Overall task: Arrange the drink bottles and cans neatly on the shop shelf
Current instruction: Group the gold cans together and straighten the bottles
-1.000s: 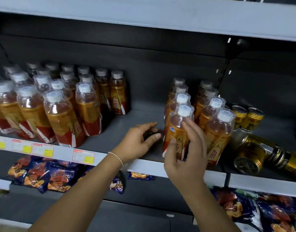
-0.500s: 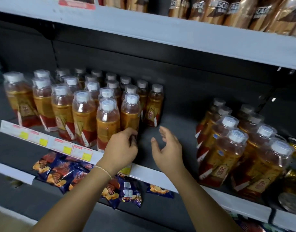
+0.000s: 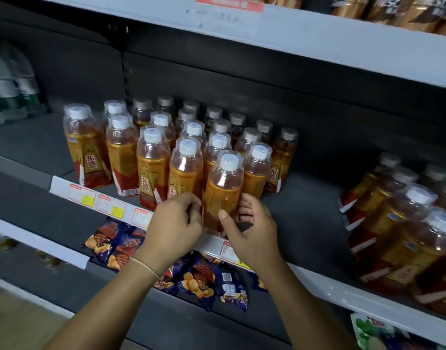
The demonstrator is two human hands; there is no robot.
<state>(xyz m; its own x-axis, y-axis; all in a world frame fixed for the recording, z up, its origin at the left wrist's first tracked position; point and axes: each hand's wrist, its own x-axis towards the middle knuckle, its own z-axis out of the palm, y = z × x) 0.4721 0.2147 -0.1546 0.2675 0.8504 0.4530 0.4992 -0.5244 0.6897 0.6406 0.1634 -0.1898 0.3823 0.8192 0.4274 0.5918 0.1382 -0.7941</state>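
Several orange drink bottles with white caps stand in rows on the dark shelf (image 3: 305, 223). The front bottle (image 3: 225, 183) of the left group stands at the shelf's front edge. My left hand (image 3: 177, 221) curls its fingers against that bottle's left side. My right hand (image 3: 249, 228) grips its right side, thumb across the front and fingers behind. A second group of the same bottles (image 3: 403, 223) stands at the right, apart from the first.
A white price rail (image 3: 110, 205) with labels runs along the shelf front. Snack packets (image 3: 199, 281) lie on the shelf below. Gold-brown cans (image 3: 408, 13) stand on the shelf above. Pale bottles (image 3: 9, 82) sit at far left.
The view has swung left and down. Both hands moved from the open gap onto the front bottle of the left group and closed on it from either side.
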